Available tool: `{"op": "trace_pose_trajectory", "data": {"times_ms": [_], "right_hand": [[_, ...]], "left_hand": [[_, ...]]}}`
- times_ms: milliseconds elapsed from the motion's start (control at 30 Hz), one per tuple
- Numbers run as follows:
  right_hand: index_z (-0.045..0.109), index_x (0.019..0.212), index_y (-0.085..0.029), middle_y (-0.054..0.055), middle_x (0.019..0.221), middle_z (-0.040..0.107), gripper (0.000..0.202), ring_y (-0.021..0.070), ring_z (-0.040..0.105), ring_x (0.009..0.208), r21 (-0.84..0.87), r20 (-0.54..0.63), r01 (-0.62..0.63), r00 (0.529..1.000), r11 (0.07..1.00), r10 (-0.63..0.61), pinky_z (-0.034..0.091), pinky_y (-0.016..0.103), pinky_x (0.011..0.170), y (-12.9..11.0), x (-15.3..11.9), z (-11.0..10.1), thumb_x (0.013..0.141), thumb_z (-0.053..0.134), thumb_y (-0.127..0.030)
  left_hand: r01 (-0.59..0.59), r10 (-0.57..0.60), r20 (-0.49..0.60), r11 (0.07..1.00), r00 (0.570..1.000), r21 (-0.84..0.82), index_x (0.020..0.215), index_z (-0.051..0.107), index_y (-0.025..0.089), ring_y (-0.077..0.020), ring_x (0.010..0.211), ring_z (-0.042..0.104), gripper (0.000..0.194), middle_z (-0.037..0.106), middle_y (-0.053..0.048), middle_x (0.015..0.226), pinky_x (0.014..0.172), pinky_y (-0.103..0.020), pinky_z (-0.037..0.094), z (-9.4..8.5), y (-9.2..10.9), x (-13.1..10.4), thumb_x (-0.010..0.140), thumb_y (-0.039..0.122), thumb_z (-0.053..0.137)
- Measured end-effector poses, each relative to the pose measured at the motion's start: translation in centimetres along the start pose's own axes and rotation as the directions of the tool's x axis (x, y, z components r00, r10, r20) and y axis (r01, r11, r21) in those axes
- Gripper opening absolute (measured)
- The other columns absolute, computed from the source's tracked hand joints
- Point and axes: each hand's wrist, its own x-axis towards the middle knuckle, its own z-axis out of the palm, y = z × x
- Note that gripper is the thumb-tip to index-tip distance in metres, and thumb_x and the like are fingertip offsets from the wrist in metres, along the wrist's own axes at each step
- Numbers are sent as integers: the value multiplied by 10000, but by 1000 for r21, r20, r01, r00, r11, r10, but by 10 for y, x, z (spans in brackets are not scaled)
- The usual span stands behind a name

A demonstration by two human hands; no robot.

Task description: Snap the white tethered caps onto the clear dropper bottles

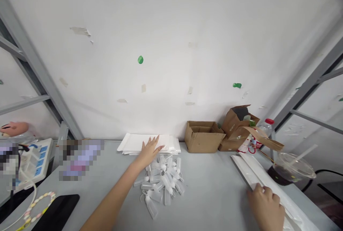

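Note:
My left hand (150, 149) lies with its fingers spread on a stack of white envelopes (131, 142) against the wall. Just below it, a pile of small clear plastic bottles (163, 181) is spread on the grey table (211, 188). At the lower right, my right hand (268, 206) has its fingers curled at the left edge of long white packets (257, 173). What those fingers hold, if anything, is hidden under the hand.
An open cardboard box (205, 138), brown paper bags (235, 131), a red-capped bottle (268, 126) and a lidded drink cup (291, 168) stand at the right. At the left are a black phone (57, 213), a bead bracelet (39, 206) and a power strip (37, 163).

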Motion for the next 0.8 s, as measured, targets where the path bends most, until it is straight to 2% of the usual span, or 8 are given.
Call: {"op": "trace_pose_trajectory", "data": {"times_ms": [67,133,233,333,433,633,733,800], "right_hand": [[626,855,-74,157,844,597,195,291,600,775,6,20,34,999,999,-34,395,304,558,6,4,4,828,465,-181],[630,832,-87,142,809,595,193,276,601,754,22,37,66,997,998,-67,390,295,551,13,7,10,838,457,-172],[623,906,-90,151,844,600,253,291,599,764,19,12,58,998,998,-58,397,314,569,17,10,16,834,512,-306],[608,954,-73,159,838,607,411,311,599,759,-10,-24,20,1000,1000,-20,401,342,583,11,11,16,816,517,-449],[620,886,-51,166,768,607,422,306,600,706,-56,-62,9,998,998,-12,388,350,569,3,12,13,864,428,-426],[634,868,-47,174,778,613,297,287,610,699,-63,-37,70,997,996,-72,390,348,564,9,15,11,878,360,-159],[646,928,-83,156,824,626,278,288,618,740,64,18,109,994,992,-111,420,363,578,12,14,9,869,384,-153],[647,968,-109,142,856,634,286,284,620,771,215,5,145,989,966,-149,443,372,604,5,10,5,872,389,-188]], "left_hand": [[-26,25,-24,999,999,-31,1413,108,215,-274,1361,79,607,217,-103,1472,1057,-539,103,-13,13,-9,893,512,208],[-113,105,-59,980,993,-162,1411,98,256,-231,1368,65,587,200,-64,1483,1079,-490,101,-28,29,-22,896,505,228],[-148,142,-42,940,989,-307,1402,121,318,-222,1368,84,569,198,-22,1486,1082,-450,156,-47,53,-42,888,506,278],[-121,147,32,901,989,-416,1388,146,369,-234,1365,111,552,165,9,1493,1072,-447,200,-54,68,-58,880,505,314],[-91,157,95,866,983,-492,1382,179,371,-240,1360,141,561,190,14,1487,1070,-440,217,-52,73,-66,866,509,353],[-29,160,156,780,975,-625,1347,303,353,-238,1341,217,525,285,22,1457,1078,-428,214,-45,73,-74,853,505,395],[28,151,168,657,974,-753,1303,394,327,-233,1311,293,499,374,-10,1413,1071,-415,250,-33,70,-73,835,494,447],[89,133,180,506,975,-858,1273,439,285,-243,1259,383,528,460,-58,1350,1046,-410,305,-18,69,-69,796,497,518]]}}
